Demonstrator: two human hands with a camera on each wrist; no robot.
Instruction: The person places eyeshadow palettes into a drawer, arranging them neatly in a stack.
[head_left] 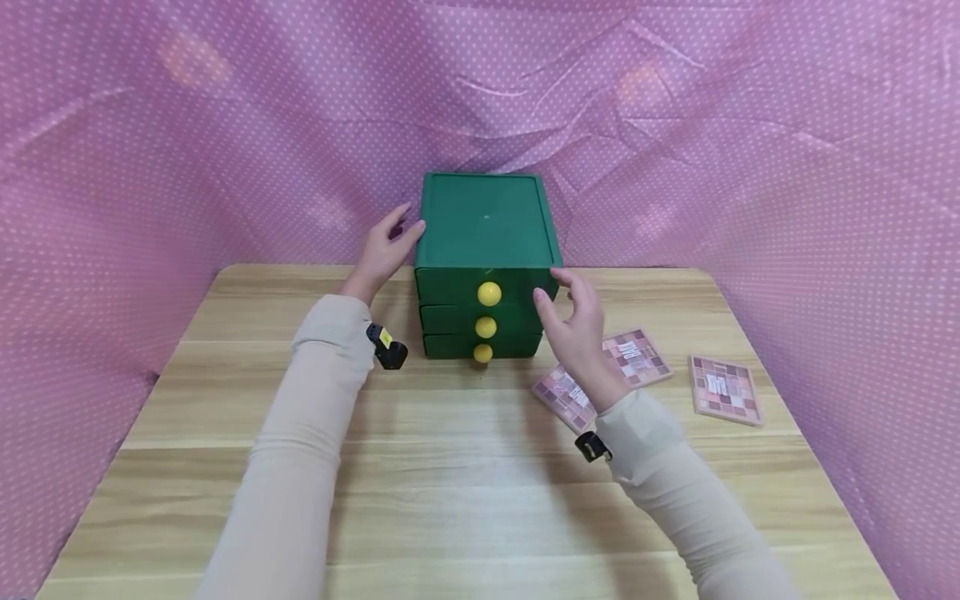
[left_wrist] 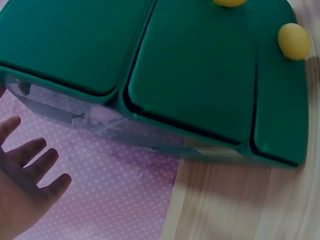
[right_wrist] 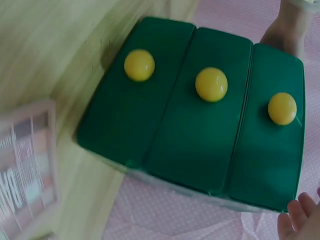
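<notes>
A green chest of three small drawers [head_left: 483, 218] stands at the back of the table, each drawer front bearing a round yellow knob [head_left: 489, 293]. All three drawers sit closed, and the left wrist view shows a see-through side wall [left_wrist: 107, 120]. My left hand [head_left: 381, 257] is beside the chest's left side, fingers spread, thumb tip right at the top edge. On the other side, my right hand [head_left: 579, 329] is at the front right corner with fingers loosely bent and apart, fingertips close to the top drawer's end. Neither hand grips anything.
Two pink eyeshadow palettes [head_left: 637, 357] lie on the wooden table [head_left: 450, 500] beneath and beside the right forearm, partly hidden by it. A third palette [head_left: 726, 390] lies farther right. Pink dotted cloth [head_left: 300, 125] hangs around the back and sides.
</notes>
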